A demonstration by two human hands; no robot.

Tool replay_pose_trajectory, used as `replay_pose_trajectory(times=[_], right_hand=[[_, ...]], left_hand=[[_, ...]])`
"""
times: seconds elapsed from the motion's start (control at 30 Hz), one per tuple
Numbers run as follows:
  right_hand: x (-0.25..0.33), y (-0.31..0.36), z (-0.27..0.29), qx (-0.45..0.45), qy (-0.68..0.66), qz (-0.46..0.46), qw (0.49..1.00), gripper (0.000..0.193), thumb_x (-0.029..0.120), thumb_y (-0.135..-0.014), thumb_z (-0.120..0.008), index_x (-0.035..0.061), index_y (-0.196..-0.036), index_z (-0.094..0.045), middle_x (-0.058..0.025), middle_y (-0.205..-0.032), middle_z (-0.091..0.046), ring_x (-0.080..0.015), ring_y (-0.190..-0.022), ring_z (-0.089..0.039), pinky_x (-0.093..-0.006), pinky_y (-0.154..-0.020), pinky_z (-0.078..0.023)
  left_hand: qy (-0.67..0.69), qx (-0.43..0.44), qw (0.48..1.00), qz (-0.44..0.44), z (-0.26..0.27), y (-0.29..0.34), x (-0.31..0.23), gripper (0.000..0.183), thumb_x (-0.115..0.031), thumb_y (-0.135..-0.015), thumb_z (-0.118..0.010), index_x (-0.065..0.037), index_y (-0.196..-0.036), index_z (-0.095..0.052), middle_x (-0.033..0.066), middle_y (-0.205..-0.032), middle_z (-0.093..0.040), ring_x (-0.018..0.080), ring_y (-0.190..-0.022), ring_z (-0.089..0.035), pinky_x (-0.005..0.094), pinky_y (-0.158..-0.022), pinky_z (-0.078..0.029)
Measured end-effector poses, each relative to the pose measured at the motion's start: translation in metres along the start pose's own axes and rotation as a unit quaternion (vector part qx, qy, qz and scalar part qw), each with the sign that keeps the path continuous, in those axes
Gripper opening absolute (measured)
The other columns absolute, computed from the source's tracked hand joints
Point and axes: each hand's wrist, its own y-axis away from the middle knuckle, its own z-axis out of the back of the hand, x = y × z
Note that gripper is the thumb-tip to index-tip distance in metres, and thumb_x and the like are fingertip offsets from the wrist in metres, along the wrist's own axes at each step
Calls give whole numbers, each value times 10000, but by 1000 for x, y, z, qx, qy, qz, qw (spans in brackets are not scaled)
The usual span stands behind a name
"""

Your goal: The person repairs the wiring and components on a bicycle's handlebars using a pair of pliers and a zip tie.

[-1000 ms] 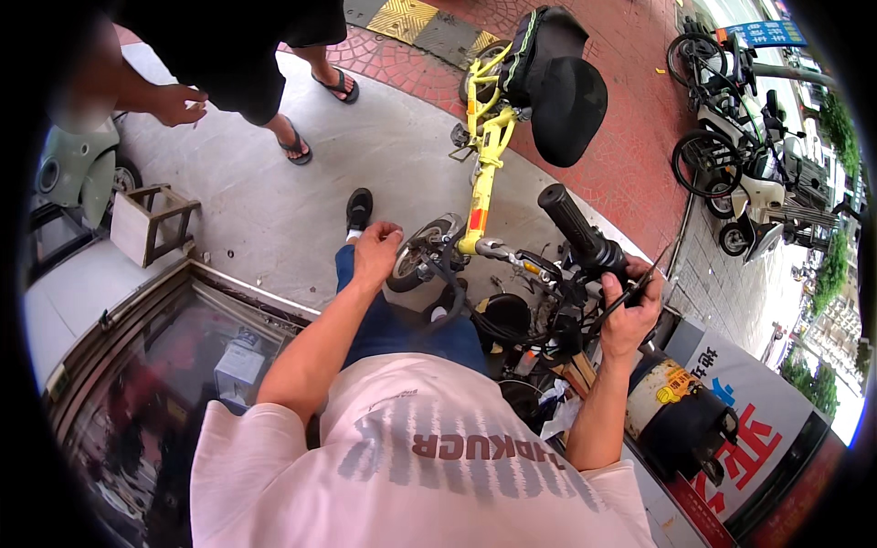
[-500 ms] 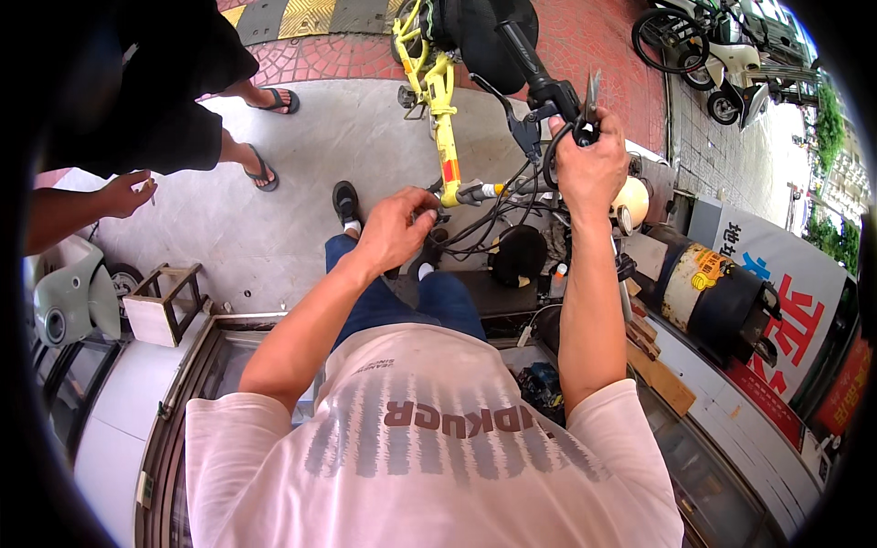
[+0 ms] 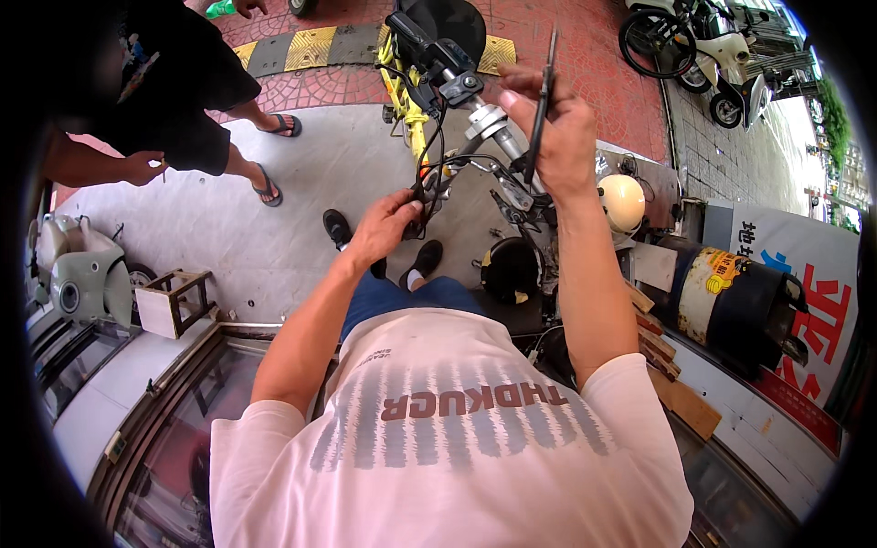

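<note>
My right hand (image 3: 562,137) is raised beside the handlebar stem, closed round a slim pointed tool (image 3: 543,105) with dark handles and a metal tip pointing away from me. Its exact kind is hard to tell. Lower and to the left, my left hand (image 3: 388,222) is closed at the black cables (image 3: 427,173) hanging from the handlebar. My fingers partly hide what they grip. The folding bike has a yellow frame (image 3: 416,128), a silver handlebar stem (image 3: 489,125) and a black handlebar grip (image 3: 409,35). A black seat or bag (image 3: 448,27) lies behind the grip.
Another person in black shorts (image 3: 187,137) and flip-flops stands at the left. A small wooden stool (image 3: 174,303) and a pale green scooter (image 3: 91,285) are nearer. On the right are a cream helmet (image 3: 623,203), a rusty drum (image 3: 722,297), wood pieces (image 3: 681,402) and a signboard (image 3: 795,292).
The handlebar has swung to the left and away from me. My right hand has left it and shifted slightly left, tool still held. My left hand has moved slightly left.
</note>
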Motion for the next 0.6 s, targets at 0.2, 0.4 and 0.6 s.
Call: replay_pose_trajectory(times=[0.2,0.4,0.6], right_hand=[[-7,93,26,-122,105,51,986,211,112,-871,-774,9,-1002,-644,-126,-1088,-748,-261,-967,-698,-373,-891,-536],[-35,104,38,-195,116,37,973,221,130,-882,-774,-13,-963,-626,-147,-1048,-731,-263,-926,-684,-381,-874,-535],[-36,100,57,-195,91,-30,976,224,167,-919,-780,-29,-976,-689,-91,-986,-755,-160,-867,-666,-320,-840,-531]], left_hand=[[128,35,991,18,23,-9,2,271,-219,-1083,-517,-47,-1189,-697,47,-1045,-734,152,-974,-692,333,-871,-566],[64,50,996,33,65,-31,-4,154,-203,-1034,-660,-65,-1094,-695,2,-978,-704,115,-901,-649,314,-836,-548],[-99,90,991,-31,66,-44,-4,102,-67,-980,-657,-17,-1068,-641,14,-956,-677,116,-905,-613,292,-841,-513]])
